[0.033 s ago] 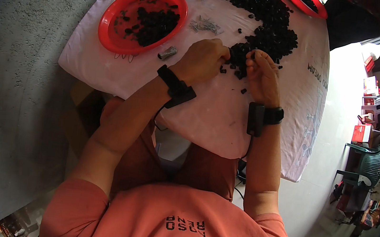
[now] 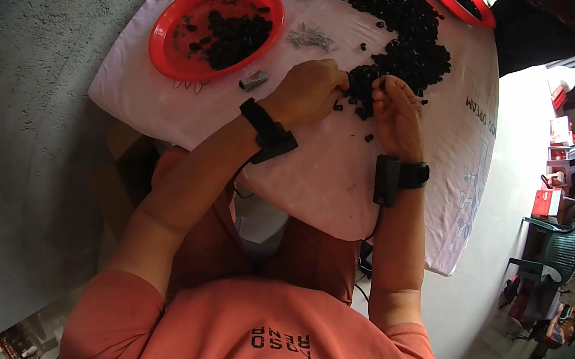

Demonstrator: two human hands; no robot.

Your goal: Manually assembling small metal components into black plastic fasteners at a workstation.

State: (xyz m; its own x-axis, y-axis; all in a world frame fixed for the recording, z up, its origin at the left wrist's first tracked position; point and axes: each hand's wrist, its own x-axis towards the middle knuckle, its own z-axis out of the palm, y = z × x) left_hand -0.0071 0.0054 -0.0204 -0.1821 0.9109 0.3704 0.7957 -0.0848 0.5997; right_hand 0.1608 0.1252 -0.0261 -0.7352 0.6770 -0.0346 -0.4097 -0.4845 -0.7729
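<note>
A long pile of small black parts [image 2: 410, 47], like little plastic pieces, runs across the pale cloth-covered table. At its near end, my right hand [image 2: 401, 118] is closed, thumb and fingertips pinching a small black part [image 2: 383, 84]. My left hand [image 2: 306, 91] is closed just to the left, knuckles up, its fingertips turned toward the pile. What it holds, if anything, is hidden behind the fingers. Several loose black parts lie below and between the hands. Beyond my left hand is a scatter of thin silvery pieces [image 2: 311, 38].
A red basin [image 2: 164, 32] partly filled with black parts stands on the left. Beside it lies a small grey cylinder [image 2: 253, 80]. Another red basin [image 2: 484, 18] sits at the far right edge, near a dark-clothed person [image 2: 539, 35]. Chairs, including a green one [image 2: 563, 245], stand farther right.
</note>
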